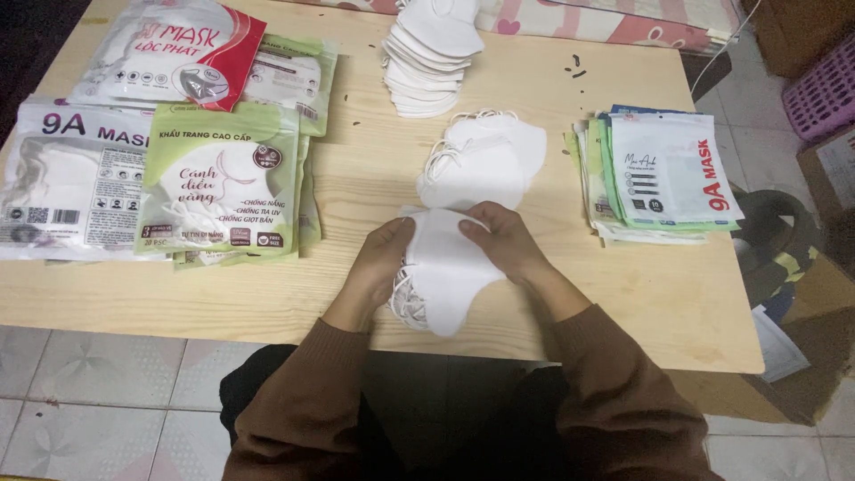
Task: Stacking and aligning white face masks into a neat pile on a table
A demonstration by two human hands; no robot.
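Both hands, left hand (378, 258) and right hand (503, 239), each close a grip on a small stack of white folded fabric face masks (443, 272) at the pale wooden worktop's (623, 294) six o'clock edge. It looks like squaring the stack; bagging would call for a flat printed pouch (672, 169) from three o'clock.

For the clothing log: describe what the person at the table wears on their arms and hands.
Both arms are covered by long brown sleeves of a soft, knit-like fabric, the left sleeve and right sleeve ending at the wrists with plain cuffs. The left hand and right hand are bare: no gloves. No rings, watch or bracelet can be seen.
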